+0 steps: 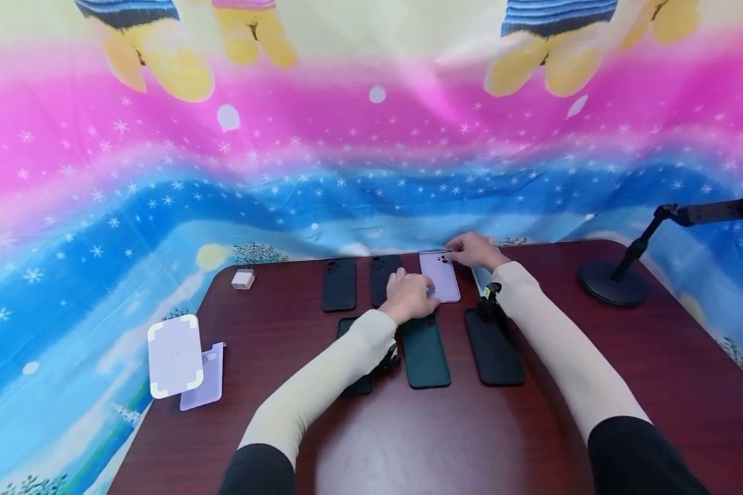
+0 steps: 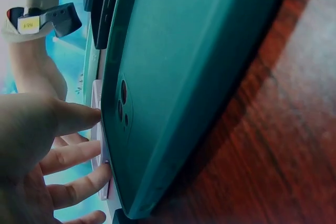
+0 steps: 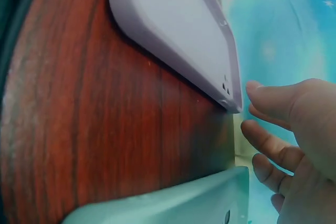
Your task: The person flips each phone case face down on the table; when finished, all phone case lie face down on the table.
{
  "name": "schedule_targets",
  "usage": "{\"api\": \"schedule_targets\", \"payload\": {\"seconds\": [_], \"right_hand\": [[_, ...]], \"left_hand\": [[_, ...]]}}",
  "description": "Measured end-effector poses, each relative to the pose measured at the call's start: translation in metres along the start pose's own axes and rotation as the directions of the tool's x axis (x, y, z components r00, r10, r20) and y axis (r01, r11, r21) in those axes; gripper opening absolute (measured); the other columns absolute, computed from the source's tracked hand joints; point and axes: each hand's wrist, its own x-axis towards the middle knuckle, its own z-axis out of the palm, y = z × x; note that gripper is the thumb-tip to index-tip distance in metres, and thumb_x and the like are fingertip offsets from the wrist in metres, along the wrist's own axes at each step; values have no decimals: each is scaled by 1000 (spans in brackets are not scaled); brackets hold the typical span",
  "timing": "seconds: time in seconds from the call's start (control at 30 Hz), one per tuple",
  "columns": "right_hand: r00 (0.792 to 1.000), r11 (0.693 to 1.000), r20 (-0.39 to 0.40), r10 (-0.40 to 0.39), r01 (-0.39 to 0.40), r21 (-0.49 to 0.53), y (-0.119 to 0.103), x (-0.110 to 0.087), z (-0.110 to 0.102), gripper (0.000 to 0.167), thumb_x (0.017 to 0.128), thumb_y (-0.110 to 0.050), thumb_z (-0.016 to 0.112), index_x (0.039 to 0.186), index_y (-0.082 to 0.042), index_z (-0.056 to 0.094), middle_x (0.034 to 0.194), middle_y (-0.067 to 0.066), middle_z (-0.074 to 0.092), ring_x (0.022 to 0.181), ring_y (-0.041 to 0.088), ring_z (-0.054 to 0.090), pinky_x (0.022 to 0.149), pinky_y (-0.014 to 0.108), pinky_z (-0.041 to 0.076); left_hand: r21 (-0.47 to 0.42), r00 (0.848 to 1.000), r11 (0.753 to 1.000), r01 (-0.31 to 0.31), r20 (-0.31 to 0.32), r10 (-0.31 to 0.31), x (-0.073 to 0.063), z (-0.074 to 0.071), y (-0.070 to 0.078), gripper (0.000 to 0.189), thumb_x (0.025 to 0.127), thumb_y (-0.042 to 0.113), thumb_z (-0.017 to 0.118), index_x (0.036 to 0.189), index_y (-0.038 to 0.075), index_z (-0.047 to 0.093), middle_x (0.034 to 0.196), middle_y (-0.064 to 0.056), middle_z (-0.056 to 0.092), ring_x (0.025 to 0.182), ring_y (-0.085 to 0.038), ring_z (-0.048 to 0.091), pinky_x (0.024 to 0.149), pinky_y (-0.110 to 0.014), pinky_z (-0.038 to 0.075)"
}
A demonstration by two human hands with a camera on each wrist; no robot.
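Observation:
A lilac phone case lies at the table's far edge, hollow side up, between my two hands. My left hand reaches over the top of a dark green phone case, its loosely bent fingertips at the lilac case's near left side. Thumb and fingers of my right hand are held a little apart by the lilac case's far right corner. In the right wrist view a gap shows between those fingertips and the corner. A pale mint phone case lies to the right, partly covered by my right wrist in the head view.
Black phone cases stand in the rows: two at the back left, one under my right wrist, another behind my left forearm. A white plug, a white-topped lilac stand and a black stand sit farther out.

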Motion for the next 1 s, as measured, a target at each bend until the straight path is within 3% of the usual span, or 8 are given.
{"api": "schedule_targets", "payload": {"seconds": [0.17,0.3,0.53,0.8,1.0], "right_hand": [[1000,999,11,9,-8,-37,-1,8,2,34,104,-27,61,133,-13,70,137,14,68,123,39,59,101,58,25],[1000,999,18,24,-23,-46,-3,12,4,31,104,-26,61,131,-13,72,136,14,68,123,39,58,99,55,26],[999,996,-8,34,-35,-80,-7,13,7,27,102,-24,62,120,-10,77,125,15,73,118,39,60,106,60,25],[996,997,-87,10,-16,-72,-1,16,14,22,101,-25,66,105,-11,82,102,11,78,100,33,64,100,57,26],[987,997,-154,-50,38,-74,-3,17,4,24,100,-25,63,106,-10,81,103,12,79,100,34,68,104,60,30]], "left_hand": [[38,1000,999,14,-6,-13,4,0,3,18,96,47,70,99,30,78,104,8,73,104,-23,50,95,-39,40],[68,1000,998,1,-2,-1,6,1,4,23,96,46,70,81,30,74,91,9,70,100,-22,51,92,-38,41],[94,1000,996,-11,9,11,6,2,5,25,98,46,68,80,29,72,89,8,67,96,-21,52,91,-36,42],[126,999,991,-45,-12,47,7,9,3,24,98,45,67,81,30,75,89,9,69,89,-16,54,88,-32,45],[80,990,991,-103,-85,109,2,-5,-4,28,98,44,68,76,30,74,79,10,69,90,-17,56,85,-33,43]]}}
